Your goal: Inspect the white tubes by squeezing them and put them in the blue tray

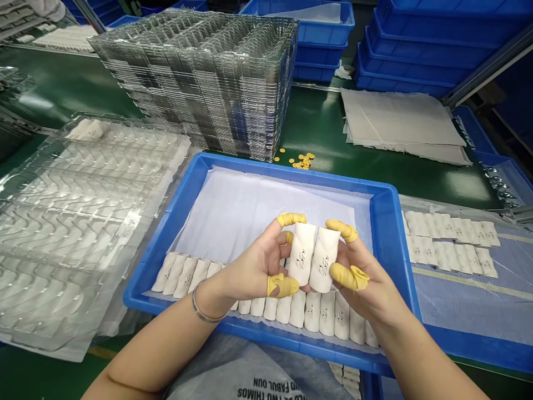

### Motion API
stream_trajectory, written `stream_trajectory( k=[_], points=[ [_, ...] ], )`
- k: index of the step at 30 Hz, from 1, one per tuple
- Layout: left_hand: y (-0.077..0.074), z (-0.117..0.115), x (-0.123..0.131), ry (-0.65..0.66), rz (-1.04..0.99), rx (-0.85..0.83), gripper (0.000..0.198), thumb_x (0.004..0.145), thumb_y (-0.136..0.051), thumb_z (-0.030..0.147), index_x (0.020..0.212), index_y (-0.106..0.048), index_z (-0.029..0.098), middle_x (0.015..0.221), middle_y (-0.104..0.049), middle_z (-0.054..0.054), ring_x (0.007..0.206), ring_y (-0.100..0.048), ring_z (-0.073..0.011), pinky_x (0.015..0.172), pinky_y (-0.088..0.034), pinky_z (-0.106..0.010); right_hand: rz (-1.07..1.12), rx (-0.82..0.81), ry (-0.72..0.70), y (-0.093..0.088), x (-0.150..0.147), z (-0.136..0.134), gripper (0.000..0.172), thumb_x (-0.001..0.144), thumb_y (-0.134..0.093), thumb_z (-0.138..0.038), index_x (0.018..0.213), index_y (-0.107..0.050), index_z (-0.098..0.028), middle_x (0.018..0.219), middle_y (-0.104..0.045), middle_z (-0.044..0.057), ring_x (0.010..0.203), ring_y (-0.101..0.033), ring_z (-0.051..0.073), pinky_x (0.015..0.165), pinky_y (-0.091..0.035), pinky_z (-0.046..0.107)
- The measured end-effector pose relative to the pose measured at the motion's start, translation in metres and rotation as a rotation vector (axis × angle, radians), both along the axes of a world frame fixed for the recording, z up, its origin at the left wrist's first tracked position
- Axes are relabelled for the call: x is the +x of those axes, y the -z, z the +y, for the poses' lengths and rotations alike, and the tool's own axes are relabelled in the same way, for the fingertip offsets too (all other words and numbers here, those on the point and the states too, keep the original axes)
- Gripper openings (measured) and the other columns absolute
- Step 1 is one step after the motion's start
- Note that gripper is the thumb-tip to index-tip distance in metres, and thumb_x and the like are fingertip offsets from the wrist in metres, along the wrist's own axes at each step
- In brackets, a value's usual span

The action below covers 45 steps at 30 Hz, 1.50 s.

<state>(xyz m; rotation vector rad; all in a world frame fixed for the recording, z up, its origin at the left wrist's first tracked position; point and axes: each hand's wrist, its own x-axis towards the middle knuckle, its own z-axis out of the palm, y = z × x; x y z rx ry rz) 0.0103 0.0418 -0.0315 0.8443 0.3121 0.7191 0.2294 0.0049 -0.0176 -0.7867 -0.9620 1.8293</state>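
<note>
My left hand [254, 266] and my right hand [362, 283] are raised over a blue plastic tray [266, 172], and their fingertips wear yellow finger cots [283, 285]. Between them stand two white cylindrical pieces with grey print, side by side and touching. My left hand pinches one [302, 254], and my right hand pinches the other [323, 260]. A white sheet [250, 216] lines the tray. Below my hands, rows of similar white pieces [312, 312] lie packed along the tray's near side, partly hidden by my hands. A bangle [206, 305] circles my left wrist.
Transparent blister trays [83, 222] lie left of the blue tray, with a tall stack [195, 83] behind. Small yellow rings [303, 161] lie on the green bench [325, 122]. White pieces [449, 239] lie in rows on the right. Blue crates [416, 55] stand at the back.
</note>
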Motion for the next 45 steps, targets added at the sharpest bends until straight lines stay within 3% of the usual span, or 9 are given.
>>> stream_trajectory(
  k=[7,13,19,25,32,38,42,45],
  points=[
    [-0.003,-0.003,0.000,-0.049,-0.009,0.055,0.072,0.083,-0.084,0.010,0.142,-0.053,0.038,0.127,-0.060,-0.004,0.089,-0.072,-0.0144,0.072,-0.069,-0.027,0.005,0.067,-0.008,0.001,0.000,-0.003,0.049,0.102,-0.078,-0.034,0.145,-0.060,-0.047,0.126,-0.068,0.004,0.096,-0.072,0.020,0.069,-0.062,0.029],
    [-0.003,-0.002,0.002,-0.097,0.009,0.038,0.052,0.092,-0.079,0.018,0.139,-0.061,0.030,0.104,-0.067,-0.003,0.082,-0.068,-0.0113,0.073,-0.063,-0.020,-0.002,0.084,0.018,0.000,-0.002,-0.003,0.046,0.103,-0.076,-0.032,0.144,-0.061,-0.047,0.125,-0.070,0.003,0.101,-0.072,0.020,0.072,-0.062,0.027],
    [0.001,-0.001,0.004,-0.033,-0.040,0.036,0.042,0.097,-0.074,0.026,0.137,-0.065,0.031,0.114,-0.061,-0.005,0.087,-0.066,-0.0130,0.068,-0.064,-0.021,-0.054,0.088,0.035,0.003,0.000,-0.003,0.045,0.102,-0.078,-0.036,0.143,-0.062,-0.047,0.140,-0.065,0.005,0.118,-0.068,0.024,0.077,-0.064,0.031],
    [0.001,-0.001,0.002,-0.065,0.008,-0.059,0.061,0.092,-0.081,0.032,0.146,-0.053,0.033,0.109,-0.067,-0.004,0.085,-0.070,-0.0149,0.072,-0.063,-0.025,-0.046,-0.004,0.021,-0.001,-0.001,-0.004,0.047,0.100,-0.080,-0.040,0.142,-0.060,-0.048,0.126,-0.071,0.002,0.093,-0.074,0.020,0.073,-0.065,0.032],
    [0.004,-0.001,0.000,-0.055,0.027,-0.086,0.070,0.090,-0.083,0.036,0.149,-0.046,0.032,0.110,-0.070,-0.005,0.077,-0.069,-0.0139,0.064,-0.060,-0.023,0.013,-0.052,0.056,-0.007,-0.003,0.000,0.052,0.095,-0.086,-0.038,0.140,-0.060,-0.045,0.107,-0.072,0.000,0.072,-0.069,0.013,0.064,-0.065,0.024],
    [0.002,0.000,0.001,-0.052,0.036,-0.061,0.065,0.092,-0.081,0.037,0.149,-0.049,0.034,0.111,-0.065,-0.004,0.074,-0.066,-0.0112,0.062,-0.062,-0.023,-0.015,-0.038,0.064,-0.007,-0.002,0.000,0.048,0.095,-0.085,-0.040,0.138,-0.064,-0.045,0.111,-0.071,0.001,0.070,-0.064,0.013,0.064,-0.064,0.025],
    [0.000,0.000,0.002,-0.069,0.016,-0.047,0.060,0.091,-0.081,0.027,0.144,-0.053,0.033,0.114,-0.064,-0.004,0.077,-0.067,-0.0107,0.065,-0.064,-0.023,-0.047,-0.018,0.074,-0.004,-0.002,-0.001,0.053,0.092,-0.088,-0.042,0.140,-0.064,-0.046,0.123,-0.069,0.003,0.083,-0.069,0.018,0.069,-0.062,0.029],
    [0.000,-0.001,0.001,-0.052,0.017,-0.090,0.063,0.089,-0.083,0.027,0.144,-0.053,0.033,0.107,-0.064,-0.002,0.075,-0.066,-0.0109,0.063,-0.065,-0.022,-0.036,-0.009,0.065,-0.001,-0.003,-0.002,0.053,0.093,-0.087,-0.041,0.140,-0.064,-0.047,0.121,-0.069,0.003,0.088,-0.070,0.020,0.073,-0.061,0.032]
  ],
)
